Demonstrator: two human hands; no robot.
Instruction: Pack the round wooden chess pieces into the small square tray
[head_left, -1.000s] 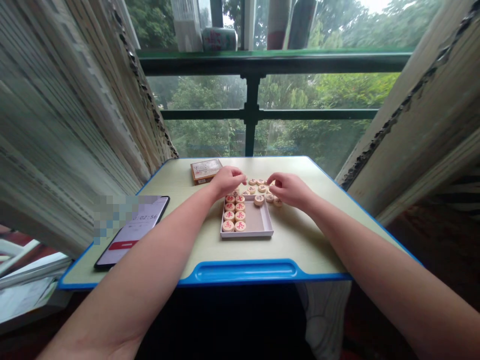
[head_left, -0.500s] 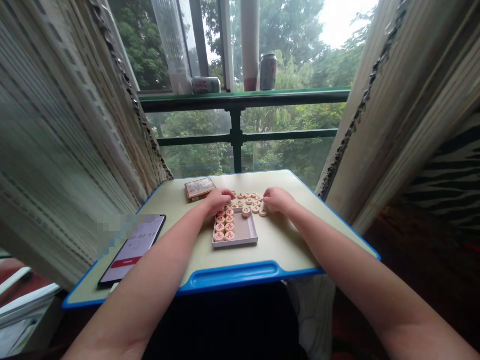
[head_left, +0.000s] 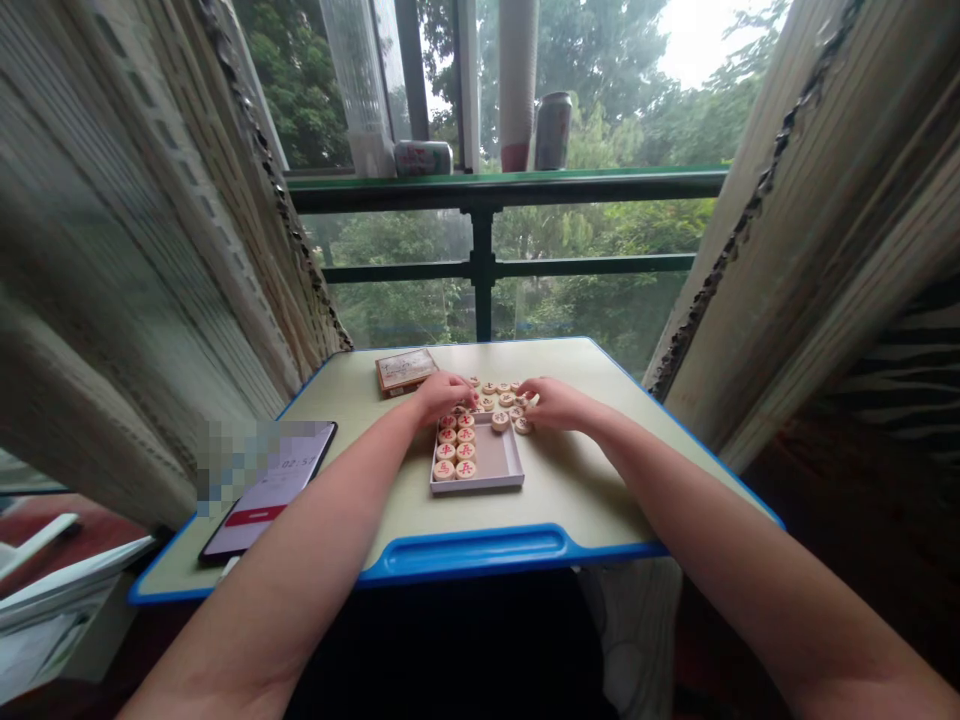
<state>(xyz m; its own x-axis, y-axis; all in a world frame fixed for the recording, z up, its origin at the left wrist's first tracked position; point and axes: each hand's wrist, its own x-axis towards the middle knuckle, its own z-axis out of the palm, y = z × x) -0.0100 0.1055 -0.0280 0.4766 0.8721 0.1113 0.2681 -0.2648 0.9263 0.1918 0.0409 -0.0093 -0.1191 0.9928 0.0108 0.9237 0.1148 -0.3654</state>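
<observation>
A shallow white box tray (head_left: 477,486) lies on the table. Along its left side, round wooden xiangqi pieces (head_left: 445,451) with red characters fill two columns, and one dark-lettered piece (head_left: 500,421) sits near its far right corner. Loose xiangqi pieces (head_left: 488,403) lie beyond the tray. At the tray's far left corner, my left hand (head_left: 442,394) has its fingers curled together; what they hold is hidden. My right hand (head_left: 556,402) is right of the loose pieces, thumb and fingertips closed round a xiangqi piece (head_left: 521,401).
A flat box lid (head_left: 406,371) lies at the table's far left. A phone (head_left: 270,490) showing a timer is on the left. The table (head_left: 592,490) has a blue edge and a front groove. Cans (head_left: 553,131) stand and lie on the window ledge.
My left hand has shifted slightly right, toward the loose pieces. The right hand's fingers have reached in over the pieces' right side. The view has moved a little.
</observation>
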